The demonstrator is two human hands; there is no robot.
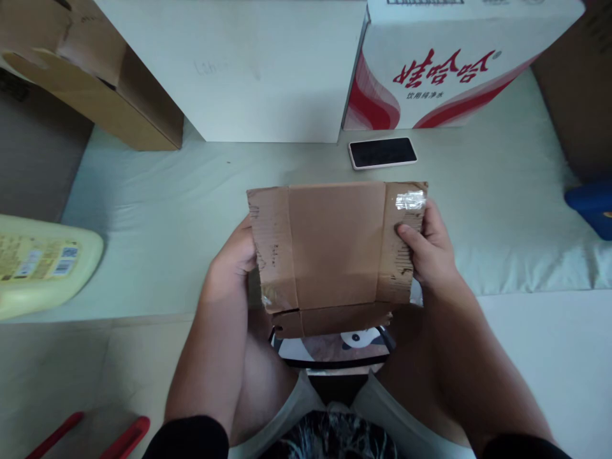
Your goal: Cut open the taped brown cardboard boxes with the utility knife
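Between my two hands is a piece of brown cardboard [337, 245], creased into a middle panel with side flaps and a narrow flap folded at the bottom. Tape shows on its right flap, and its outer edges look torn. My left hand [238, 248] grips the left edge, its fingers mostly hidden behind the board. On the other side, my right hand [430, 245] pinches the right flap with the thumb in front. Below the board, a panel with a cartoon eye print [335, 347] sits between my legs.
A smartphone [383, 153] lies on the pale green cloth [167, 191] beyond the cardboard. Behind stand a white box [253, 76], a red-and-white carton [430, 76] and a brown box [143, 102]. A yellow bottle [48, 264] lies left; red handles [125, 437] show lower left.
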